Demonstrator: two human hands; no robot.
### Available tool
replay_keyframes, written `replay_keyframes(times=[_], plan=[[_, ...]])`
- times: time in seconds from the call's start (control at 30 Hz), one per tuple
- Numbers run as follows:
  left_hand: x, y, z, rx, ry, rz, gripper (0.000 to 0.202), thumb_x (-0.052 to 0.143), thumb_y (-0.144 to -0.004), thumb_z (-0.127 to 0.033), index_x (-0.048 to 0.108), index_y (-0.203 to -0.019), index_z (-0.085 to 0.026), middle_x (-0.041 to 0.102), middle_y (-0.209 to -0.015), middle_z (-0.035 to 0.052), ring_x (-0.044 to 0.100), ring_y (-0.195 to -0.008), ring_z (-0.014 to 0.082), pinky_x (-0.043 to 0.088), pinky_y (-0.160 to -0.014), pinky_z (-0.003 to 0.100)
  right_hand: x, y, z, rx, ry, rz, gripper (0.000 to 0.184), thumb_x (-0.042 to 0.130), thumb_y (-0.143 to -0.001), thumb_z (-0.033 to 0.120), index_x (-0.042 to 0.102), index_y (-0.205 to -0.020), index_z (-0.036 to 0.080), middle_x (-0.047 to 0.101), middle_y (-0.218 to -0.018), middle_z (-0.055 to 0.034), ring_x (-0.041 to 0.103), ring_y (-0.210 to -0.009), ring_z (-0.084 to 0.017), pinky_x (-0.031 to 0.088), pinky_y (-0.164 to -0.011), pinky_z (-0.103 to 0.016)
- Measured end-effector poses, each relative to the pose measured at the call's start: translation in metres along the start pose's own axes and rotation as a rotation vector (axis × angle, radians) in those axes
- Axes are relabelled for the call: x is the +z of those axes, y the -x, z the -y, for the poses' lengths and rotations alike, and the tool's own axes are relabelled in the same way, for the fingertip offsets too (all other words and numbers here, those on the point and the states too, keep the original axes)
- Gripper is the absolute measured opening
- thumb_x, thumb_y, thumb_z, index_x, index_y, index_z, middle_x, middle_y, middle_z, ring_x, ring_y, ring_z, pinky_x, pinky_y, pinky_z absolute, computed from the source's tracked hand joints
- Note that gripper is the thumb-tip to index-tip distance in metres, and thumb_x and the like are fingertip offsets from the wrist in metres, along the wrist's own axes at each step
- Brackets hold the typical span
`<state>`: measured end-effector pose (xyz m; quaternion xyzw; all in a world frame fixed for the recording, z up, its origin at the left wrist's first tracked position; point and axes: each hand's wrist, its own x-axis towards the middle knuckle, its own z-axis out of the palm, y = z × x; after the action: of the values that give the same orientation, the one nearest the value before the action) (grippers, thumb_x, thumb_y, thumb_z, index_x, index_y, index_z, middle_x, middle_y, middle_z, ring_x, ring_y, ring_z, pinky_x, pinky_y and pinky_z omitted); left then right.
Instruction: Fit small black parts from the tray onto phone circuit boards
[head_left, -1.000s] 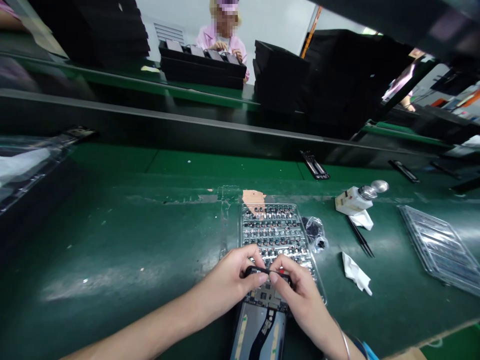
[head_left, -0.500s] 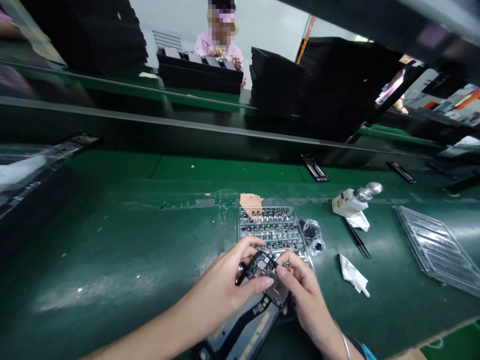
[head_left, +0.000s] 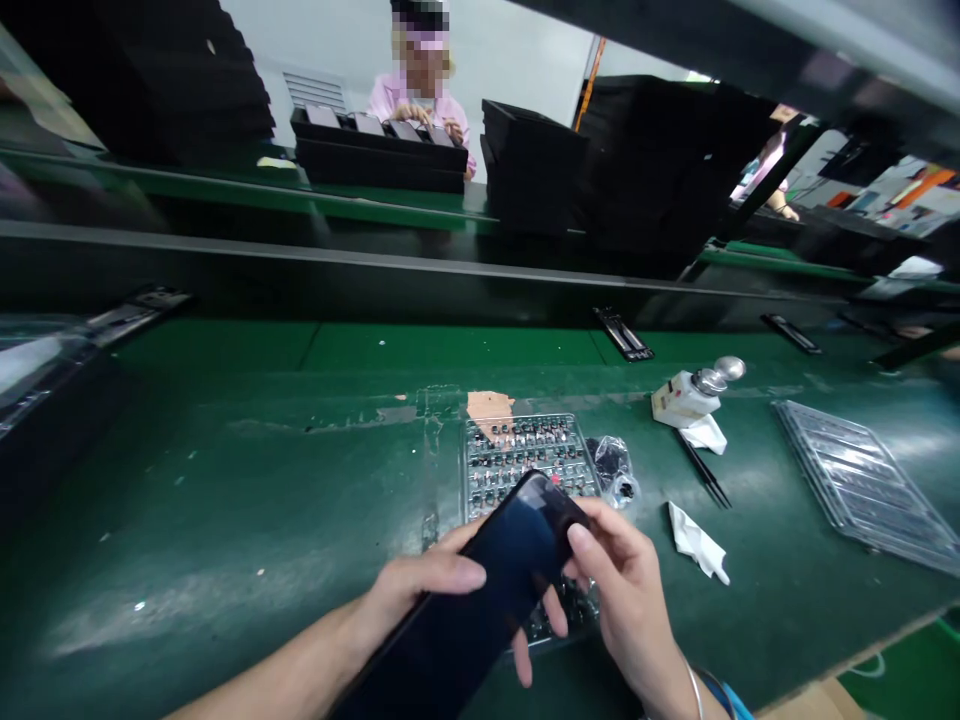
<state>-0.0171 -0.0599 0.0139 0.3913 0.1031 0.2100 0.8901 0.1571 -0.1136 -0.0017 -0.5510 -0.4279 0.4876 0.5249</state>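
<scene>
A phone lies slantwise across my hands with its dark glass screen facing up. My left hand wraps around it from the left, thumb on the glass and fingertips showing past the right edge. At the upper right corner of the phone, my right hand pinches the edge between thumb and fingers. Partly covered by the phone and hands is a clear plastic tray with rows of small parts. The phone's underside is hidden.
Right of the tray lie a clear bag with dark bits, a white pump bottle, black tweezers and a crumpled white wipe. Stacked clear trays sit farther right. A phone frame rests below the shelf. Someone works opposite.
The phone has been turned over: its open back with the circuit board faced up before, and now the screen does. Both hands have changed their hold on it. The view has shifted slightly.
</scene>
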Motion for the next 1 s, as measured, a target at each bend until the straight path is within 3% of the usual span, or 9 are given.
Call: replay_keyframes(times=[0.07, 0.17, 0.33, 0.63, 0.7, 0.8, 0.83, 0.9, 1.0], plan=[[-0.008, -0.001, 0.006, -0.102, 0.211, 0.053, 0.063, 0.041, -0.067, -0.044, 0.047, -0.117, -0.004, 0.059, -0.098, 0.0212, 0.061, -0.074, 0.0309, 0.046, -0.064, 0.043, 0.001, 0.002, -0.001, 0.019, 0.01, 0.031, 0.015, 0.055, -0.082, 0.033, 0.058, -0.08, 0.018, 0.047, -0.059, 0.0037, 0.042, -0.049, -0.007, 0.032, -0.045, -0.019], [-0.018, 0.001, 0.016, -0.174, 0.281, 0.023, 0.065, 0.039, -0.066, -0.045, 0.048, -0.114, -0.003, 0.056, -0.106, 0.0248, 0.058, -0.086, 0.038, 0.045, -0.066, 0.047, 0.003, 0.004, -0.001, 0.025, 0.001, 0.049, 0.016, 0.056, -0.082, 0.033, 0.055, -0.074, 0.018, 0.045, -0.055, 0.0051, 0.04, -0.046, -0.007, 0.03, -0.044, -0.019], [-0.024, 0.003, 0.02, -0.243, 0.3, 0.083, 0.069, 0.038, -0.063, -0.047, 0.048, -0.113, -0.001, 0.06, -0.097, 0.0243, 0.061, -0.068, 0.0301, 0.043, -0.065, 0.041, 0.004, 0.004, 0.001, 0.029, 0.017, 0.065, 0.018, 0.055, -0.083, 0.033, 0.053, -0.074, 0.018, 0.044, -0.053, 0.0058, 0.041, -0.045, -0.006, 0.031, -0.045, -0.018], [-0.02, -0.001, 0.013, -0.239, 0.283, 0.117, 0.067, 0.043, -0.058, -0.045, 0.051, -0.11, -0.003, 0.059, -0.089, 0.017, 0.055, -0.057, 0.0185, 0.038, -0.052, 0.026, 0.005, 0.008, 0.0, 0.055, 0.007, 0.065, 0.018, 0.054, -0.083, 0.034, 0.054, -0.074, 0.018, 0.045, -0.053, 0.0054, 0.046, -0.043, -0.006, 0.031, -0.043, -0.018], [-0.02, -0.003, 0.015, -0.243, 0.28, 0.133, 0.071, 0.045, -0.059, -0.05, 0.05, -0.112, -0.003, 0.058, -0.091, 0.0174, 0.054, -0.058, 0.0174, 0.037, -0.05, 0.025, 0.004, 0.006, -0.002, 0.057, -0.033, 0.066, 0.017, 0.054, -0.083, 0.034, 0.054, -0.076, 0.019, 0.043, -0.052, 0.0062, 0.042, -0.042, -0.006, 0.029, -0.041, -0.018], [-0.022, -0.006, 0.019, -0.25, 0.289, 0.177, 0.078, 0.042, -0.064, -0.063, 0.05, -0.112, -0.002, 0.057, -0.095, 0.0199, 0.056, -0.062, 0.0197, 0.038, -0.048, 0.025, -0.003, -0.002, -0.001, 0.01, -0.063, -0.053, 0.014, 0.054, -0.083, 0.033, 0.054, -0.078, 0.019, 0.039, -0.054, 0.0065, 0.035, -0.043, -0.005, 0.027, -0.041, -0.018], [-0.023, -0.007, 0.02, -0.244, 0.289, 0.163, 0.075, 0.042, -0.066, -0.063, 0.052, -0.108, -0.002, 0.057, -0.093, 0.0201, 0.057, -0.061, 0.0194, 0.038, -0.048, 0.025, -0.006, -0.006, 0.001, -0.011, -0.053, -0.101, 0.013, 0.054, -0.083, 0.033, 0.056, -0.081, 0.02, 0.041, -0.056, 0.0059, 0.035, -0.044, -0.006, 0.028, -0.041, -0.018], [-0.028, -0.007, 0.019, -0.189, 0.281, 0.028, 0.054, 0.047, -0.074, -0.051, 0.057, -0.098, -0.004, 0.058, -0.085, 0.0153, 0.054, -0.056, 0.0138, 0.035, -0.044, 0.02, -0.013, -0.013, 0.006, -0.034, -0.005, -0.151, 0.02, 0.053, -0.083, 0.033, 0.055, -0.099, 0.021, 0.05, -0.066, 0.0023, 0.04, -0.05, -0.008, 0.032, -0.043, -0.02], [-0.043, -0.007, 0.005, -0.032, 0.178, -0.329, 0.026, 0.052, -0.08, -0.022, 0.057, -0.103, -0.013, 0.056, -0.071, 0.0033, 0.044, -0.046, 0.0052, 0.031, -0.039, 0.014, -0.021, -0.021, 0.012, -0.057, 0.195, -0.148, 0.039, 0.052, -0.083, 0.033, 0.044, -0.12, 0.023, 0.059, -0.089, -0.005, 0.049, -0.062, -0.013, 0.037, -0.047, -0.022]])
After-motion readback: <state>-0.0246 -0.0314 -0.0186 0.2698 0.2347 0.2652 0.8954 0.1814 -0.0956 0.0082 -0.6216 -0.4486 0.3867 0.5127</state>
